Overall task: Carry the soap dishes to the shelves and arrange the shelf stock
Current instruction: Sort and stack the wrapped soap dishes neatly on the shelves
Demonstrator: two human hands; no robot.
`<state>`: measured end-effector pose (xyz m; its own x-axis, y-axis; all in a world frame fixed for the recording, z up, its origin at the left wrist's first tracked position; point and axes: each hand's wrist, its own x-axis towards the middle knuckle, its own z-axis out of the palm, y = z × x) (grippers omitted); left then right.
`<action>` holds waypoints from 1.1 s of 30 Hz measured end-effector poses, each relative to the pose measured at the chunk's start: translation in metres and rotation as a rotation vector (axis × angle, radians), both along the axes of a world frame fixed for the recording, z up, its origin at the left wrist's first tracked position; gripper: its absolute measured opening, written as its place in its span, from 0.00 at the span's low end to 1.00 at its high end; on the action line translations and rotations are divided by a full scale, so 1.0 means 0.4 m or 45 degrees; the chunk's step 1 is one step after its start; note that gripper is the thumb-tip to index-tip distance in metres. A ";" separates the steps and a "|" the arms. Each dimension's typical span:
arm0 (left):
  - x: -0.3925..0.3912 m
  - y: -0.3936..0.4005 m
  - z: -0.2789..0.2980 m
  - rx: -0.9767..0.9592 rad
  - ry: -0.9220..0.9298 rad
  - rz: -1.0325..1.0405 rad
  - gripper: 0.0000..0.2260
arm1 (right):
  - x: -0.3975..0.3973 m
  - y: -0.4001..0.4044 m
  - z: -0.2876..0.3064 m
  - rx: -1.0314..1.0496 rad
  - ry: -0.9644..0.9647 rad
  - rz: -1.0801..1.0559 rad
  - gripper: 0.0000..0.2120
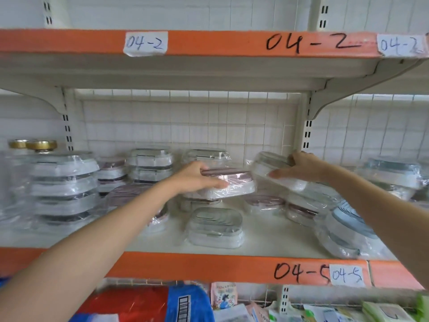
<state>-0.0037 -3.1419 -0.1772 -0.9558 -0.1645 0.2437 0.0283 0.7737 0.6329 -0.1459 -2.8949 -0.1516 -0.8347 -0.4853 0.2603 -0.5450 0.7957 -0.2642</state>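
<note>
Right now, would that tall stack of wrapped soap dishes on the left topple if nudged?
Possibly. The stack of soap dishes stands several high, and glossy plastic wrap probably lets layers slide. They look like light plastic, so likely easy to shift.

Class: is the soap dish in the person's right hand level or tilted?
Tilted. The wrapped soap dish in the right hand slopes down toward the right, unlike the flat stacks beside it.

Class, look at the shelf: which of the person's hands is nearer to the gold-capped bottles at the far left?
Left. The left hand holds a pink-lidded soap dish mid-shelf, right of the gold-capped bottles; the right hand is farther right, gripping a clear-wrapped soap dish.
</note>
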 end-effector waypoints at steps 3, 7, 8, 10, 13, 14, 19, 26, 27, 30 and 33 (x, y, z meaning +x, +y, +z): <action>0.060 -0.062 -0.001 -0.031 -0.030 0.099 0.23 | 0.044 -0.054 -0.003 0.010 -0.035 0.071 0.38; 0.130 -0.142 0.001 -0.019 0.006 0.169 0.21 | 0.092 -0.124 -0.012 0.045 -0.044 0.144 0.33; 0.146 -0.161 0.006 -0.014 0.020 0.179 0.20 | 0.098 -0.139 -0.014 0.047 -0.037 0.160 0.33; 0.173 -0.199 0.013 -0.008 0.042 0.182 0.14 | 0.110 -0.165 -0.015 0.058 -0.032 0.176 0.33; 0.203 -0.255 0.018 0.017 0.049 0.258 0.21 | 0.124 -0.191 -0.015 0.094 -0.065 0.189 0.37; 0.210 -0.274 0.018 0.011 0.045 0.304 0.25 | 0.128 -0.196 -0.015 0.100 -0.083 0.198 0.39; 0.229 -0.356 0.009 -0.051 -0.039 0.394 0.22 | 0.149 -0.196 -0.018 0.113 -0.148 0.183 0.34; 0.219 -0.394 0.001 -0.309 -0.098 0.414 0.26 | 0.204 -0.191 -0.019 0.116 -0.221 0.306 0.35; 0.219 -0.392 0.001 -0.350 -0.070 0.428 0.27 | 0.211 -0.196 -0.020 0.126 -0.225 0.337 0.36; 0.220 -0.389 0.000 -0.453 -0.002 0.430 0.23 | 0.226 -0.220 -0.031 0.167 -0.208 0.407 0.33; 0.224 -0.383 -0.005 -0.556 0.022 0.434 0.21 | 0.228 -0.251 -0.068 0.194 -0.158 0.438 0.35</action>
